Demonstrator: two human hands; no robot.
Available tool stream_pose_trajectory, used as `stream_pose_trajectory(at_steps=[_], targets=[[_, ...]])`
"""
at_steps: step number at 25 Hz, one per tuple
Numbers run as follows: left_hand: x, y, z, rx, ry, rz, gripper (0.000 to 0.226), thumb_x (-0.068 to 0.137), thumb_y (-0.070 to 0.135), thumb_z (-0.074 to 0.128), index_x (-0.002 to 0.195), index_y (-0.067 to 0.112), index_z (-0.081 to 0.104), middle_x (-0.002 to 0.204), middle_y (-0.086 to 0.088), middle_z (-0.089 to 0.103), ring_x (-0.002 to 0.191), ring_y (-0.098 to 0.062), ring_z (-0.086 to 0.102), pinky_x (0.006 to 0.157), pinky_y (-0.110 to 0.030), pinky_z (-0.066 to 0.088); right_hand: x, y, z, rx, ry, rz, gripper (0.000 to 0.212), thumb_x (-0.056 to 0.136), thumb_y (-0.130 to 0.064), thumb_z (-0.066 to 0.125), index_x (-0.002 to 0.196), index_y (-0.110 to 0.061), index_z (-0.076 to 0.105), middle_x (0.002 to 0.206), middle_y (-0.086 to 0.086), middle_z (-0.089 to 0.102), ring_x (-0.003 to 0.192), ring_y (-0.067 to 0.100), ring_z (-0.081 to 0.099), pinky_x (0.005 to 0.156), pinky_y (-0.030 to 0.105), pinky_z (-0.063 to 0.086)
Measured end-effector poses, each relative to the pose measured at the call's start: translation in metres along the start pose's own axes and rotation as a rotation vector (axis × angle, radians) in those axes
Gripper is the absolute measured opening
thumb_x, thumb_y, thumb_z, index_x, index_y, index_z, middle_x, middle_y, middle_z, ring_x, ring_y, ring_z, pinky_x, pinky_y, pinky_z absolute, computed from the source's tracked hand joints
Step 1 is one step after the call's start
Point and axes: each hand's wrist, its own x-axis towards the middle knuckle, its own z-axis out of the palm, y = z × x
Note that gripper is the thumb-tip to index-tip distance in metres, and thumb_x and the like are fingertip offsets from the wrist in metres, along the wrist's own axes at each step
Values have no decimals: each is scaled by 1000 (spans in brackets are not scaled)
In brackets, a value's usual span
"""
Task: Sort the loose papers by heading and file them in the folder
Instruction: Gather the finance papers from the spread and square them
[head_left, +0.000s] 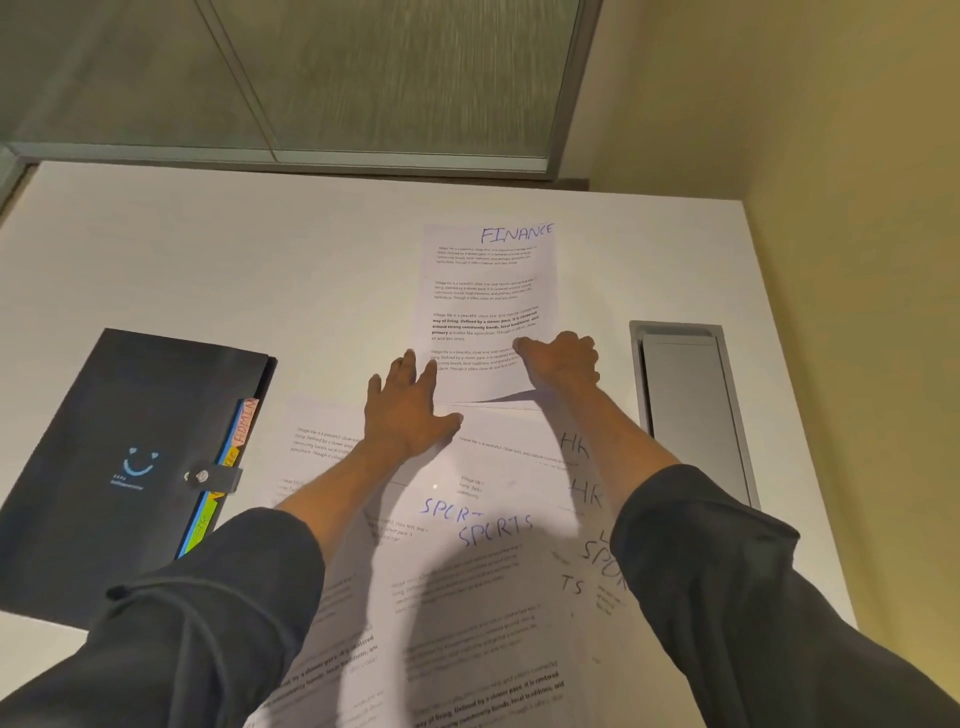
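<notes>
Head view, looking down on a white surface (156, 249) set against a frosted glass partition (363, 78) and a yellowish wall (805, 130). A sheet headed FINANCE (488, 291) in blue handwriting lies farthest out, apart from the others, its near edge lifted a little and casting a shadow. The right hand (563, 364) rests on that sheet's lower right corner with its fingers curled and the thumb pointing left across the paper; whether it pinches the edge or only presses on it cannot be told. The left hand (410, 402) lies flat with fingers spread, its fingertips on the FINANCE sheet's lower left edge and its palm on the pile below.

That pile of loose papers (467, 571) overlaps untidily in front of the person; headings SPORTS in blue and HR in black can be read, others are covered by the dark sleeves (727, 597). To the left, well apart from the FINANCE sheet and just beside the pile, lies a black expanding folder (114, 452), closed by a snap strap, with a smile logo on its cover and coloured tabs showing along its right side, one marked ADMIN. On the right, a grey metal hatch (691, 405) is sunk into the surface.
</notes>
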Motion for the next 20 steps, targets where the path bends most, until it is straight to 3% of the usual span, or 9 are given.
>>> stream_pose_trajectory(at_steps=[3,7,12,15,17,19,20], targets=[[0,-1,1,-12,-1,-14,90,81,65,52,153,20,20,161,-10,8,148,-25,9,117,-49,13,-3,-9,3,-8,23,3,54,77,-44,67,117,-10,53,127,11,40,119,32,43,91,41,44],[-1,1,0,16,-10,-20,90,81,65,50,153,20,19,161,-10,8,148,-25,9,117,-51,13,-3,-15,-5,94,-23,-10,66,74,-37,72,127,-9,44,126,10,44,114,31,52,92,40,48],[-1,3,-4,17,-23,-21,89,82,65,49,153,21,18,161,-9,6,148,-24,7,117,-51,11,10,-10,-16,522,-83,35,82,50,-35,82,118,-18,40,119,2,56,105,25,57,99,45,50],[-2,1,-3,4,-25,-25,89,82,65,49,153,21,18,162,-9,5,148,-24,6,117,-51,10,9,-10,-21,628,-147,58,83,75,-23,81,141,-4,35,133,6,51,118,26,53,101,30,43],[-2,1,-2,0,-26,-21,89,83,65,49,153,21,18,162,-9,5,149,-24,7,117,-51,10,15,-4,-22,552,-163,49,60,88,-15,70,138,2,43,130,9,54,115,23,53,87,23,40],[-1,1,-2,7,-25,-19,89,83,66,49,153,21,18,162,-9,6,148,-24,8,117,-51,9,16,-4,-22,475,-143,23,22,91,-7,61,113,-5,61,110,3,62,100,20,54,76,20,44],[0,0,-3,22,-22,-12,89,83,67,48,153,21,18,161,-10,7,148,-24,9,117,-51,9,15,-3,-22,437,-126,-4,16,91,-5,58,105,-6,64,105,3,65,97,21,56,69,20,45]])
